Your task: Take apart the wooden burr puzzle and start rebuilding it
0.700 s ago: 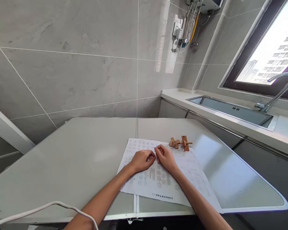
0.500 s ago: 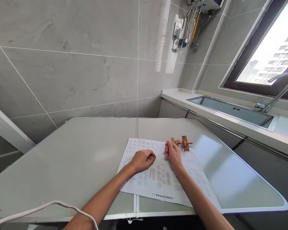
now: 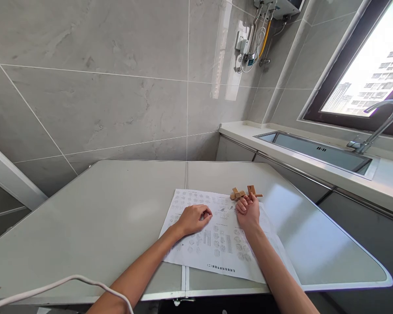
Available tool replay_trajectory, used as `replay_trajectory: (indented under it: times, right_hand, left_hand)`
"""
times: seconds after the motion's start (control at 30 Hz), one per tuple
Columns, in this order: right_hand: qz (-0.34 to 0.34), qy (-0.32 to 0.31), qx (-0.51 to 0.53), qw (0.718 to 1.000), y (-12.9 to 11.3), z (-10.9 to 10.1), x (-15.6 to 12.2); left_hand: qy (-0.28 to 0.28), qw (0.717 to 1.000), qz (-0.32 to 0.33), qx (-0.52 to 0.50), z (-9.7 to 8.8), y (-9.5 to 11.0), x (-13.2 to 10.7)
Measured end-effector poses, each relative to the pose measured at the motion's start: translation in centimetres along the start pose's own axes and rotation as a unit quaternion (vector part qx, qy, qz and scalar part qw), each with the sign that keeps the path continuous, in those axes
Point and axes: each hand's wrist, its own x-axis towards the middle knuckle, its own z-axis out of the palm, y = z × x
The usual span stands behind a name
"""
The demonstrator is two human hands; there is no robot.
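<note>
My left hand [image 3: 194,219] rests on a printed sheet [image 3: 221,246], its fingers loosely curled toward the thumb with nothing visible in the gap. At the sheet's far right edge, my right hand [image 3: 249,213] has its fingers folded in. Its upper fingertips overlap the lower part of a cross-shaped wooden puzzle piece [image 3: 251,189] with a dark mark on it. Whether they grip that piece is hidden. Just left of it, by my curled fingers, lie more interlocked wooden pieces [image 3: 237,193]. Small diagrams and lines of text cover the sheet.
The sheet lies on a pale folding table [image 3: 118,209] with a seam down its middle. A white cable [image 3: 52,285] crosses the near left corner over my left forearm. Beyond the right edge stand a counter with a sink [image 3: 314,150] and a faucet [image 3: 380,126].
My right hand has moved right and slightly nearer me, uncovering more of the left wooden pieces and covering the lower part of the marked one. My left hand stays put.
</note>
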Motion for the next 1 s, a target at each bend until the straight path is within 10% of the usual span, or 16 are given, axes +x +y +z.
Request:
replay_trajectory:
  times: [0.5,0.77,1.0]
  right_hand:
    - [-0.077,0.014,-0.105,0.991,0.4,2.1,-1.9]
    - [-0.148,-0.21,-0.35,0.901,1.1,3.9,-4.7]
    - [-0.136,-0.351,-0.423,0.824,1.5,4.1,-5.9]
  left_hand:
    - [-0.003,1.0,-0.012,-0.018,-0.3,0.2,-0.1]
    - [0.065,0.969,-0.084,-0.221,-0.3,-0.5,0.7]
    - [0.043,0.901,-0.005,-0.431,-0.8,-0.9,1.1]
